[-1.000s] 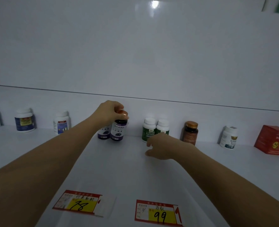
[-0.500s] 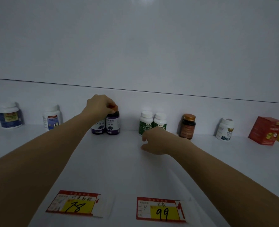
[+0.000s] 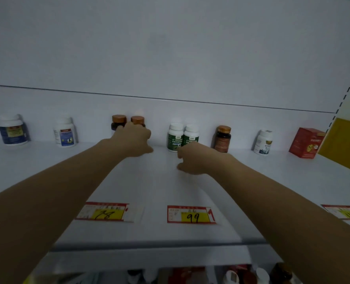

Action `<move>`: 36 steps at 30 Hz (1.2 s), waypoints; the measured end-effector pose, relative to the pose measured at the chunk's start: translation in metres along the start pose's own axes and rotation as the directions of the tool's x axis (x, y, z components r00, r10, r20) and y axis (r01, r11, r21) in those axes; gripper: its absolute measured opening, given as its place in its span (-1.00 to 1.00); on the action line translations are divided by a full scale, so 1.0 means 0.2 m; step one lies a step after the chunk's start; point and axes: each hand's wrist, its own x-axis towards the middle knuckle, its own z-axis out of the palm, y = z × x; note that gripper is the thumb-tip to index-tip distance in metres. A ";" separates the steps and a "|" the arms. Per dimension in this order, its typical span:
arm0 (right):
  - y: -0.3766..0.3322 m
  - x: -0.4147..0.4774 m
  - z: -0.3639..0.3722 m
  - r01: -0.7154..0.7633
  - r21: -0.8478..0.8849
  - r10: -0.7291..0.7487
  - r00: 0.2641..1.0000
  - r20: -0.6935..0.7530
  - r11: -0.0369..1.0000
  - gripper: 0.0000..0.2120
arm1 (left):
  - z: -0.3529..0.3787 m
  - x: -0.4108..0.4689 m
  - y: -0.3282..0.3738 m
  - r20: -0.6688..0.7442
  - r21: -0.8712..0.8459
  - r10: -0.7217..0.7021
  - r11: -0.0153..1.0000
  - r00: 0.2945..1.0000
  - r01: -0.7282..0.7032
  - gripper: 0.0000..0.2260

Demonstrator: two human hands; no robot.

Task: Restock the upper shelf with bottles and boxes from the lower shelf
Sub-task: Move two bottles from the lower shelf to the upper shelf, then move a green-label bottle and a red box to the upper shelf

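Two dark purple-labelled bottles with bronze caps (image 3: 119,119) (image 3: 137,119) stand side by side at the back of the white upper shelf (image 3: 153,187). My left hand (image 3: 134,140) lies right in front of them and hides their bodies; its fingers reach against them and the thumb points right. It has no grip on either cap. My right hand (image 3: 192,160) rests on the shelf with loosely curled fingers and holds nothing, just in front of a pair of green-labelled white bottles (image 3: 183,138).
Along the back wall stand two white bottles (image 3: 12,130) (image 3: 65,132) at left, an amber bottle (image 3: 222,139), a white bottle (image 3: 263,142) and a red box (image 3: 305,142) at right. Price tags (image 3: 103,212) (image 3: 190,214) line the front edge. Lower-shelf goods (image 3: 241,275) show below.
My left hand has let go of the right purple bottle's cap and dropped in front of both bottles, which now stand together. My right hand has barely moved. The camera view tilted down.
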 end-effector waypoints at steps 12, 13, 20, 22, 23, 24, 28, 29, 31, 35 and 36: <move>0.13 -0.67 -0.12 0.025 -0.027 -0.028 0.992 -0.121 0.999 -0.66 | -0.24 -0.61 0.44 0.148 -0.140 -0.043 0.988 0.988 0.064 -0.52; 0.15 -0.74 -0.12 0.029 -0.028 -0.032 0.991 -0.132 0.999 -0.67 | -0.27 -0.67 0.50 0.126 -0.136 -0.044 0.989 0.991 0.061 -0.53; 0.24 -1.18 -0.02 0.066 0.017 -0.063 0.987 -0.151 0.998 -0.71 | -0.35 -1.08 0.93 -0.122 -0.263 0.062 0.960 0.991 -0.093 -0.69; 0.25 -1.27 0.03 0.074 0.033 -0.070 0.991 -0.117 0.997 -0.71 | -0.31 -1.20 1.02 -0.113 -0.295 0.110 0.945 0.988 -0.139 -0.72; 0.25 -1.30 0.07 0.076 0.045 -0.071 0.992 -0.100 0.996 -0.71 | -0.27 -1.25 1.06 -0.089 -0.303 0.129 0.941 0.988 -0.150 -0.72; 0.25 -1.33 0.10 0.077 0.061 -0.072 0.994 -0.082 0.995 -0.72 | -0.22 -1.29 1.08 -0.053 -0.311 0.140 0.939 0.989 -0.150 -0.72; 0.23 -1.37 0.32 0.048 0.134 -0.054 0.998 0.042 0.990 -0.73 | 0.05 -1.40 1.07 0.121 -0.325 0.128 0.942 0.984 -0.083 -0.74; 0.22 -1.36 0.38 0.032 0.155 -0.044 0.996 0.076 0.987 -0.73 | 0.12 -1.42 1.04 0.164 -0.327 0.113 0.944 0.980 -0.054 -0.75; 0.19 -1.33 0.51 0.004 0.192 -0.031 0.989 0.143 0.981 -0.73 | 0.26 -1.44 0.96 0.251 -0.341 0.079 0.940 0.965 0.012 -0.76; 0.12 -1.21 0.77 -0.028 0.217 -0.032 0.963 0.269 0.976 -0.70 | 0.56 -1.48 0.74 0.410 -0.318 0.033 0.942 0.911 0.109 -0.67; 0.10 -1.17 0.83 -0.039 0.230 -0.031 0.956 0.292 0.972 -0.68 | 0.64 -1.48 0.68 0.445 -0.303 0.026 0.945 0.895 0.123 -0.63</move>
